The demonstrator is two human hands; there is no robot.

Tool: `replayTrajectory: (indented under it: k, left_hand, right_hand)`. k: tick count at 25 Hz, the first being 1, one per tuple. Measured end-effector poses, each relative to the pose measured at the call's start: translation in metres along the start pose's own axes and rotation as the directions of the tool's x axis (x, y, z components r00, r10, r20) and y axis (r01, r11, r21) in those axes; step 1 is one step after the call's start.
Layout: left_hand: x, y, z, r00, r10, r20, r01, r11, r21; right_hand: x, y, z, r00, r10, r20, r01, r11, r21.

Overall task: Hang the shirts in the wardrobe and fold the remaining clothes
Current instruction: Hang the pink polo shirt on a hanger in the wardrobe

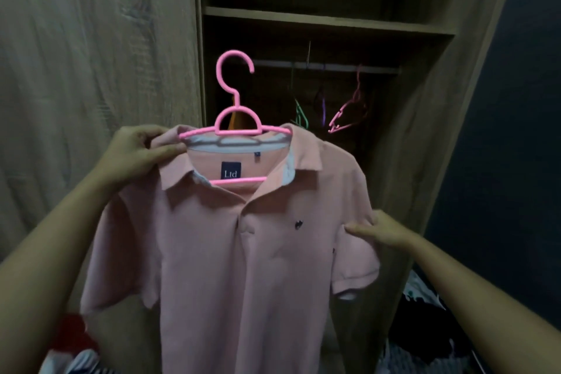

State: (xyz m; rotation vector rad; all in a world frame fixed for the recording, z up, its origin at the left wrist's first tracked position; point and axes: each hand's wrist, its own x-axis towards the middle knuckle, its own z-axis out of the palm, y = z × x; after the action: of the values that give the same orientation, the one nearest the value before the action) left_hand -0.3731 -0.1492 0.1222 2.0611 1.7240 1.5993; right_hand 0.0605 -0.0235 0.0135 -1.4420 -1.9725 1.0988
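A pink polo shirt (230, 267) hangs on a pink plastic hanger (235, 118) held up in front of the open wardrobe (328, 21). My left hand (136, 152) pinches the shirt's collar and the hanger's left end. At the shirt's right shoulder, above the sleeve, my right hand (379, 229) touches the fabric, thumb in front and fingers behind the cloth. The hanger's hook points up, free of the rail (328, 67), which runs under the shelf further back.
Several empty hangers, green, purple and pink (349, 112), hang on the rail. A closed wardrobe door (91, 55) stands at left and a dark wall at right. Loose clothes lie at bottom left (73, 343) and bottom right (425, 328).
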Motion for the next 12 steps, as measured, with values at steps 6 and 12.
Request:
replayTrajectory:
  k: [6,12]
  left_hand:
    - [-0.005,-0.005,0.004,0.999,-0.035,0.009,0.033,0.992,0.122]
    - [-0.005,0.016,0.047,0.999,-0.009,-0.030,0.018,0.958,0.286]
  right_hand:
    - [0.003,-0.025,-0.005,0.889,0.345,-0.301,-0.456,0.610,-0.648]
    - [-0.003,-0.167,0.063,0.917,-0.368,-0.155,0.387,0.914,0.119]
